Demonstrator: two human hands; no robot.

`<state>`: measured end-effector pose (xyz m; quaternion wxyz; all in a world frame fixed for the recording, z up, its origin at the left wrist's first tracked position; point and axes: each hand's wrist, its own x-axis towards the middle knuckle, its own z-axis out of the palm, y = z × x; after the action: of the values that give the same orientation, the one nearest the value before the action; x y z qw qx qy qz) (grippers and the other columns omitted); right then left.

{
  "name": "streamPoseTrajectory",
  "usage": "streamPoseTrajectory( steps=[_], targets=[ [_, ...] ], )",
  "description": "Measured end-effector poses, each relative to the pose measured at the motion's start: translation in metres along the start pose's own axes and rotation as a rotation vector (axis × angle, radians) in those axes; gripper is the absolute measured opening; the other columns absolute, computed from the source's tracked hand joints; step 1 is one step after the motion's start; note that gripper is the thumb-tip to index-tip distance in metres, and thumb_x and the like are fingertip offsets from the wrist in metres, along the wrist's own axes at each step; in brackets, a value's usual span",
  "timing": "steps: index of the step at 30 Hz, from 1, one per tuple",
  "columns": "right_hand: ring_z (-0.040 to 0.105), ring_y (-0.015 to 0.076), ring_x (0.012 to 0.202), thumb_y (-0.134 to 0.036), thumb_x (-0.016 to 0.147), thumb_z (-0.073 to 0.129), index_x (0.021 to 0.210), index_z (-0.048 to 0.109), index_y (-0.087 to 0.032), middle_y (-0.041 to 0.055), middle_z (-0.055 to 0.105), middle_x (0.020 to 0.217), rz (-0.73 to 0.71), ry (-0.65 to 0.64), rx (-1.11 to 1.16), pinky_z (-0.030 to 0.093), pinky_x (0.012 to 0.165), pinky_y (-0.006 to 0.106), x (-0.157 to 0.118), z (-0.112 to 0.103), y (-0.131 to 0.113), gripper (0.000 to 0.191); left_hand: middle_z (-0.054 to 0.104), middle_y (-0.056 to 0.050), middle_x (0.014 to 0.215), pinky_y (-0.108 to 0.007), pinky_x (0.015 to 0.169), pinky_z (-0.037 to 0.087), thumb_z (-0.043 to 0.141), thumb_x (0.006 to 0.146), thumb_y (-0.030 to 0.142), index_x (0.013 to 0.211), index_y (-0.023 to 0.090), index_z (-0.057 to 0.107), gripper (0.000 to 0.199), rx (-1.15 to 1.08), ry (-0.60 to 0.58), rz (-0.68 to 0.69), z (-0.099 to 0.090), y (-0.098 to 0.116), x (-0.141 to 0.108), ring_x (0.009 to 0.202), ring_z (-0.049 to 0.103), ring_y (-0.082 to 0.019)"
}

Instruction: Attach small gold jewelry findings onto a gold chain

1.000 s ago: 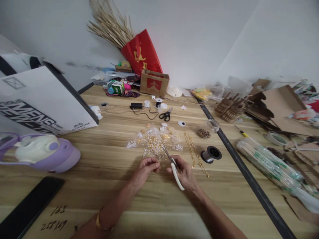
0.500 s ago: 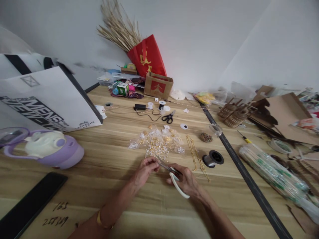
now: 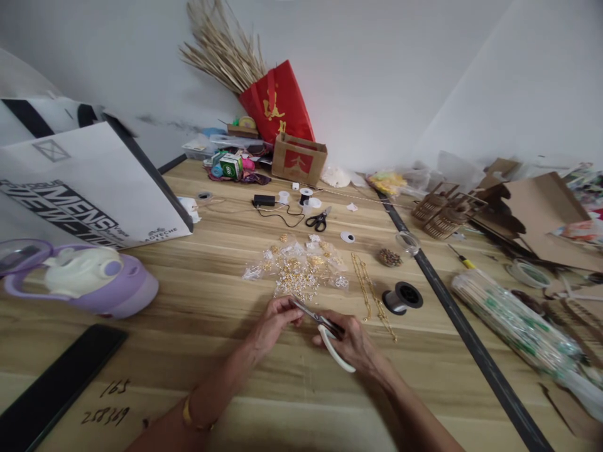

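The right hand is closed on a pair of needle-nose pliers, which lies across the curled fingers just off the findings pile, at 5 o'clock from it. One handle is largely hidden by the fingers. The left hand is drawn narrow at 6 o'clock from the pile, thumb and fingers bunched at the tool's tip; whether it grips anything there cannot be told, the spot being too small and partly covered. Both forearms run out of view at the lower edge.

The pliers have slim grey metal jaws pointing toward 10 o'clock, and a curved white handle reaching toward 4 o'clock below the palm.

The pile mixes gold and silvery bits with small clear bags, single pieces too fine to make out. Toward 3 o'clock lie gold chains and, beyond them, a wire spool. At 1 o'clock rest black-handled scissors. Out at 9 o'clock a lilac bottle is cut off by the view's edge. At 12 o'clock a brown paper bag hides the base of a red bag.
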<state>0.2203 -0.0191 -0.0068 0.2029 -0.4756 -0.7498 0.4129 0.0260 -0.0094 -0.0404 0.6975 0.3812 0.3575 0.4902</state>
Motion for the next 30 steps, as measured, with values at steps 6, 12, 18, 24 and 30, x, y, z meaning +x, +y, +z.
streamPoseTrajectory(
  steps=[6,12,18,24,30],
  targets=[
    [0.036,0.0090,0.054,-0.039,0.078,0.061,0.096,0.067,-0.013,-0.0037,0.044,0.059,-0.010,0.006,-0.046,0.030,0.050,0.019,-0.002,-0.004,-0.007,0.032,0.059,0.000,0.060,-0.023,0.058,0.038,0.073,0.064,0.023,0.068,0.011,0.065,0.015,-0.005,0.032,-0.010,0.002,0.003,0.001,0.057,0.050,-0.010],
    [0.041,0.0098,0.052,-0.035,0.076,0.063,0.090,0.067,-0.017,-0.0025,0.054,0.060,-0.098,-0.076,-0.153,0.031,0.048,0.019,-0.015,-0.027,-0.026,0.023,0.061,-0.001,0.065,-0.023,0.061,0.040,0.079,0.058,0.026,0.069,0.012,0.065,0.022,-0.075,0.132,0.003,-0.002,0.011,0.003,0.061,0.053,-0.010],
    [0.060,0.0178,0.069,-0.037,0.075,0.067,0.090,0.068,-0.023,0.0035,0.067,0.076,-0.197,-0.312,-0.480,0.036,0.058,0.023,-0.033,-0.022,-0.030,0.021,0.063,0.000,0.062,-0.023,0.062,0.042,0.080,0.058,0.026,0.071,0.012,0.065,0.024,-0.075,0.143,0.008,-0.007,0.024,0.005,0.059,0.056,-0.010],
    [0.058,0.0241,0.093,-0.027,0.076,0.066,0.119,0.053,-0.023,0.0087,0.063,0.103,-0.269,-0.247,-0.695,0.043,0.073,0.029,-0.049,0.020,-0.033,0.045,0.066,-0.001,0.061,-0.025,0.062,0.045,0.078,0.060,0.027,0.074,0.012,0.066,0.024,0.093,0.093,0.010,0.005,0.040,-0.003,0.058,0.058,-0.012],
    [0.060,0.0258,0.089,-0.032,0.077,0.067,0.115,0.052,-0.020,0.0094,0.063,0.098,-0.155,-0.056,-0.523,0.047,0.078,0.039,-0.044,0.001,-0.040,0.042,0.070,-0.004,0.064,-0.025,0.061,0.048,0.079,0.059,0.027,0.072,0.013,0.067,0.023,0.262,0.024,-0.026,0.022,0.052,-0.011,0.059,0.061,-0.013]
  ],
)
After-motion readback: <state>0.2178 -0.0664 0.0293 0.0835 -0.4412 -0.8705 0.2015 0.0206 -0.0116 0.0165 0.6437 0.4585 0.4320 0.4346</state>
